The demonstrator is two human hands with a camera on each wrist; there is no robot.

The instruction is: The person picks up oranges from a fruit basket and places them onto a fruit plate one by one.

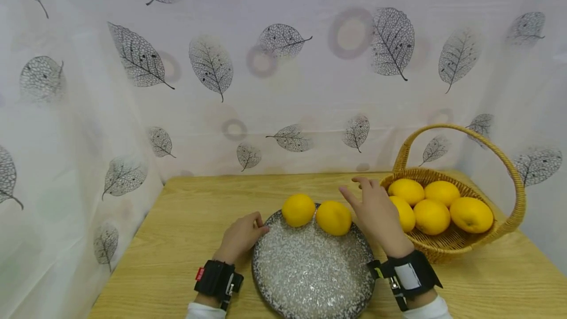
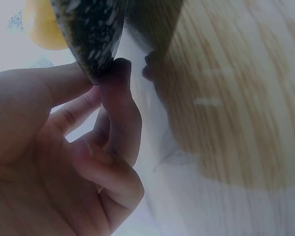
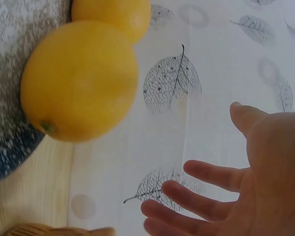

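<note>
A round speckled grey plate [image 1: 310, 270] with a dark rim lies on the table. Two yellow lemons sit at its far side, a left lemon [image 1: 299, 210] and a right lemon [image 1: 334, 218]. My left hand [image 1: 241, 235] pinches the plate's left rim between thumb and fingers, as the left wrist view shows at the plate edge [image 2: 91, 39]. My right hand [image 1: 376, 213] hovers between the right lemon and the wicker basket [image 1: 516, 215], fingers spread and holding nothing. In the right wrist view, the nearer lemon [image 3: 81, 81] is apart from the fingers.
Several lemons, one of them a front-right lemon [image 1: 471, 215], fill the basket, whose tall handle [image 1: 447, 127] arches over them. A wooden table [image 1: 186, 210] runs back to a leaf-patterned curtain [image 1: 274, 97].
</note>
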